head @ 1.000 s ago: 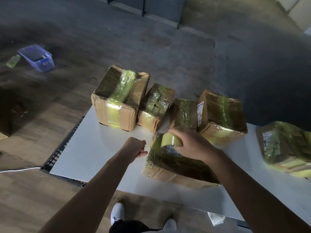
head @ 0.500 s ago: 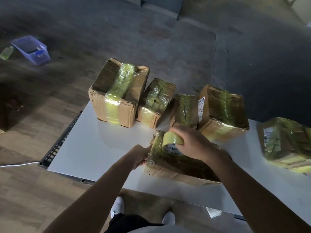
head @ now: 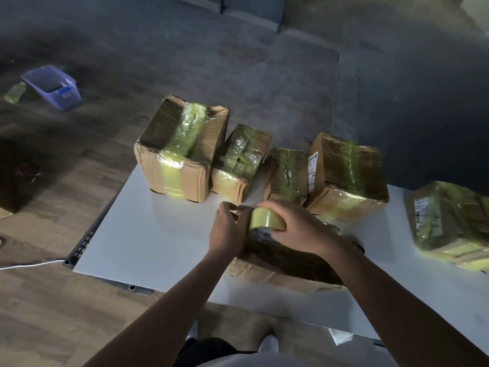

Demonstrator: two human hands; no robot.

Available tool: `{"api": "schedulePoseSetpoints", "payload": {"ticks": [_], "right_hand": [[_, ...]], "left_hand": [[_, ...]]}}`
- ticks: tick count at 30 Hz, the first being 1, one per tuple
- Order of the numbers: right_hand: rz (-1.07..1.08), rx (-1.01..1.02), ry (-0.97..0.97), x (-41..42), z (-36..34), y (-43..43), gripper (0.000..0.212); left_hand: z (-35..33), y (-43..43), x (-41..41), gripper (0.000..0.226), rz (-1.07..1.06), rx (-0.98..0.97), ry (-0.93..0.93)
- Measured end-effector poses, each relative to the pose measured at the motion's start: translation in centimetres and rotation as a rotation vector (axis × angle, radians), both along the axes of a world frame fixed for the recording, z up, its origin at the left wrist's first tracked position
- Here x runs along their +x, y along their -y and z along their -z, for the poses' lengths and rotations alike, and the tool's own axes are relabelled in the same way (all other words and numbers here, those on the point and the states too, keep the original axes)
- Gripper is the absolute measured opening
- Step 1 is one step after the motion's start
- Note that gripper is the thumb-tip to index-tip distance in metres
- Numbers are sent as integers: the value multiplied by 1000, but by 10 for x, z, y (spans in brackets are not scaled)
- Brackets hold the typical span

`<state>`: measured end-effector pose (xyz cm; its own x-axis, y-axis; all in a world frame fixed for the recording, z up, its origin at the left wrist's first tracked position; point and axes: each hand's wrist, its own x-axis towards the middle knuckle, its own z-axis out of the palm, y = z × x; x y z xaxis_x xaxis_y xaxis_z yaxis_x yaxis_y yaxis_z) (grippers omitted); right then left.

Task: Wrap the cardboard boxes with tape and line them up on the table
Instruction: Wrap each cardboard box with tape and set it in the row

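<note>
A flat cardboard box [head: 280, 268] lies on the white table [head: 158, 234] right in front of me, mostly under my hands. My right hand [head: 299, 229] grips a roll of yellowish tape [head: 266, 221] on top of this box. My left hand [head: 229, 229] is beside the roll with its fingertips pinched at the tape's end. Behind, several taped boxes stand in a row: a large one [head: 180, 154], a small one [head: 240, 162], a narrow one [head: 287, 176] and a bigger one [head: 346, 176]. Another taped box [head: 449, 223] lies apart at the right.
A purple plastic bin [head: 53, 86] and a small green bottle [head: 14, 92] lie on the wooden floor at far left. A white cable [head: 26, 264] runs along the floor by the table's left corner. My feet show below the table's near edge.
My left hand moved from the box's left side up to the tape roll and pinched the tape's end. My right hand kept the roll on the box.
</note>
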<state>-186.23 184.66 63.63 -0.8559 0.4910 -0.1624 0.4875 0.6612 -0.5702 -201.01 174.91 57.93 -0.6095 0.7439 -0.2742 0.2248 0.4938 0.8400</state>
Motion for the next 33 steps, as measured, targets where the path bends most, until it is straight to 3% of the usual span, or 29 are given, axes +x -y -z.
{"api": "schedulePoseSetpoints", "payload": {"ticks": [4, 11, 14, 18, 20, 24, 29, 33], "right_hand": [[74, -164, -15, 14, -3, -3, 78], [11, 103, 213, 50, -22, -15, 62], [18, 158, 137, 56, -26, -16, 69], [121, -182, -65, 75, -14, -10, 69], [122, -239, -104, 82, -11, -6, 70], [61, -71, -36, 94, -27, -20, 61], [2, 106, 42, 115, -39, -26, 59], [-42, 68, -7, 115, -27, -19, 60]], "left_hand": [[-3, -4, 1, 34, 0, 22, -80], [-5, -1, 4, 30, 16, 51, -171], [-7, -3, 4, 30, 27, 18, -191], [-8, -5, 7, 29, 25, -49, -295], [-9, -5, 12, 26, 43, -44, -352], [-9, -6, 12, 26, 51, 33, -409], [-8, -6, 14, 31, 18, -17, -430], [-21, 1, 21, 33, 67, -33, -716]]}}
